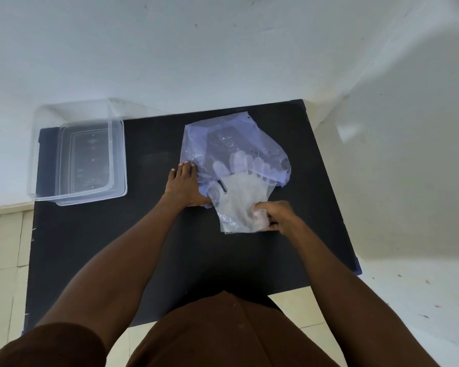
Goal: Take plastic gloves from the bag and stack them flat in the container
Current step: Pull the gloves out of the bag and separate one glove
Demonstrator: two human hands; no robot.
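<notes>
A thin bluish plastic bag [223,139] lies on the black table [149,247], right of centre. A clear plastic glove [236,202] sticks halfway out of the bag's near opening, its fingers still inside under the film. My left hand [184,185] lies flat on the bag's left edge, pressing it against the table. My right hand [274,215] pinches the cuff end of the glove at its near right corner. A clear rectangular container [117,160] stands at the table's far left, with nothing visible inside.
The container's clear lid [72,109] leans up behind it against the white wall. The white wall [223,49] runs along the table's far side and right side. A tiled floor [3,234] shows to the left and near me.
</notes>
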